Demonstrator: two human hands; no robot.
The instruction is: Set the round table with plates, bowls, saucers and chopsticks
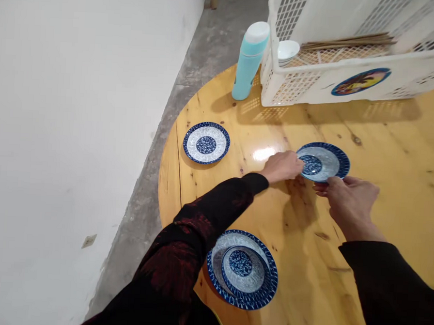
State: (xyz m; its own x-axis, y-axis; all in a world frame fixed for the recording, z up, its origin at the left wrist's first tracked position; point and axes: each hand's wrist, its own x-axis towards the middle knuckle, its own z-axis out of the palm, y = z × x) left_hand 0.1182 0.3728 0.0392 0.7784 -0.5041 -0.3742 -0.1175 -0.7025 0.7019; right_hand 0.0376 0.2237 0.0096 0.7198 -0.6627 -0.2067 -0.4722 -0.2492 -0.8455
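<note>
Both hands are on a blue-and-white patterned plate (pixel 322 158) over the right part of the wooden table. My left hand (pixel 283 166) is closed at its left rim, the fingertips partly hidden. At the near right edge, my right hand (pixel 351 201) grips the rim with the thumb on top and fingers below. Near the left table edge lies a matching plate (pixel 206 142), flat and apart from the hands. Closer to me, beside my left sleeve, a small blue-and-white dish (pixel 246 267) sits on a larger plate (pixel 266 289) of the same pattern.
A white plastic basket (pixel 308 77) at the back holds white bowls (pixel 288 51) and several chopsticks (pixel 350 42). Left of it stands a light-blue bottle (pixel 249 62) with a white cap. The round wooden table (pixel 306 254) has its edge near a white wall (pixel 67 101).
</note>
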